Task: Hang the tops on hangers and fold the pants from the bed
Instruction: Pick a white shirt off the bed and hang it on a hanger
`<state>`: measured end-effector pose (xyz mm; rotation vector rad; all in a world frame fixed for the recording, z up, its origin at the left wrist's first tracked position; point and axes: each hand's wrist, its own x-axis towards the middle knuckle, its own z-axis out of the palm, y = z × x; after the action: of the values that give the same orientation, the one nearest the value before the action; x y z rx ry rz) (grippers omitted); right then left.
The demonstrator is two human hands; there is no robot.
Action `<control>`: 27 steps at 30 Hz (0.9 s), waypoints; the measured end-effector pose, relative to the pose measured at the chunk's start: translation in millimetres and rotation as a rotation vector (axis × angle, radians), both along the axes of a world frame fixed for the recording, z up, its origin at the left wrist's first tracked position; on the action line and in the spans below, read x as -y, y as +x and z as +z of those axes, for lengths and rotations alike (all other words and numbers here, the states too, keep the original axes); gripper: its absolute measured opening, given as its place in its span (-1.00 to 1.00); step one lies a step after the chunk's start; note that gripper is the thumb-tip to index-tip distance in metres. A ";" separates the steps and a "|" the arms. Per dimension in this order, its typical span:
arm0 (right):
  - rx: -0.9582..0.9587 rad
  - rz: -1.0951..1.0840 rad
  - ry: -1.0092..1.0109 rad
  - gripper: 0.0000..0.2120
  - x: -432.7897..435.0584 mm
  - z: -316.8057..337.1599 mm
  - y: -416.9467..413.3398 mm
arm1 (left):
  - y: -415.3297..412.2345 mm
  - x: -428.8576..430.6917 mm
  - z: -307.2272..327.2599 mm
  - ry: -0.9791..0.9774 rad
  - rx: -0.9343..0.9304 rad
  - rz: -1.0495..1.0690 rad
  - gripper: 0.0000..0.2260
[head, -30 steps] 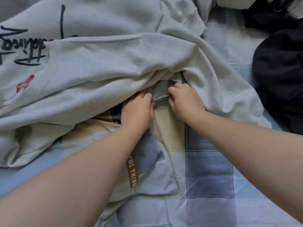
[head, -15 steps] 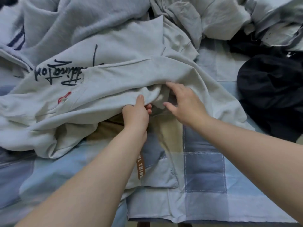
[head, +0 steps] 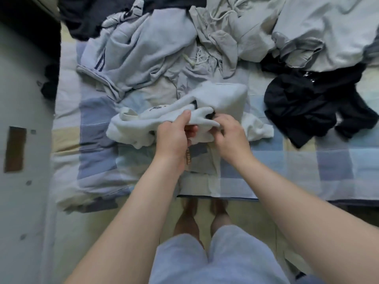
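Head view, the only one I have: I stand at the edge of the bed [head: 307,167] with both my hands closed on the white top [head: 221,95], which lies bunched on the patchwork cover near the bed's front edge. My left hand [head: 174,138] pinches a fold of its fabric between thumb and fingers, thumb on top. My right hand [head: 229,134] is curled just beside it, fingertips pressed into the same roll of cloth where a dark opening shows, perhaps the neck or a sleeve; I cannot tell which. Dark lettering peeks out on the crumpled front.

As I judge it, the job is barely begun. No hanger shows anywhere in this view, and nothing on the bed looks hung or folded. Behind the white top sprawls a pale blue garment [head: 143,48] with dark stripes, touching a grey drawstring piece [head: 221,27] that may be pants. Farther right lies another light grey garment [head: 328,27], rumpled, and in front of it a black garment [head: 307,103] in a heap, well apart from my hands. More dark cloth sits at the far left corner.

So this top has to be straightened and put on a hanger, and every other piece remains to be sorted, hung or folded.
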<state>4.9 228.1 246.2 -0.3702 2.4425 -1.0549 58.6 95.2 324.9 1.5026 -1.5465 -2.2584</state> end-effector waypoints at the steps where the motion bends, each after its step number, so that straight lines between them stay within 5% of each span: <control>1: 0.009 -0.035 -0.022 -0.88 -5.6 17.7 4.8 | 0.5 3.0 11.7 -0.021 0.008 -0.006 -0.83; 5: -0.008 -0.128 -0.076 -0.67 -35.9 91.4 14.6 | -1.3 9.9 59.1 -0.054 -0.001 -0.081 -0.83; 15: 0.092 -0.249 -0.407 -0.59 -52.6 198.4 0.2 | 31.2 -32.3 81.0 -0.034 -0.294 -0.798 -0.59; 18: 0.105 -0.313 -0.511 -0.54 -56.6 218.0 -7.5 | 31.9 -46.2 77.2 -0.265 -0.306 -0.875 -0.51; 23: 0.177 -0.361 -0.690 -0.62 -56.3 250.2 -15.5 | 16.0 -52.8 72.6 -0.597 -0.158 -0.919 -0.91; 27: 0.253 -0.570 -0.755 -0.66 -67.6 265.7 -34.2 | 1.3 -47.0 76.4 -0.685 -0.165 -0.832 -0.73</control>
<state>-29.3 295.6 511.8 0.2543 1.8706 -2.1125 59.9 142.2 401.3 0.5165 -2.8161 -1.6536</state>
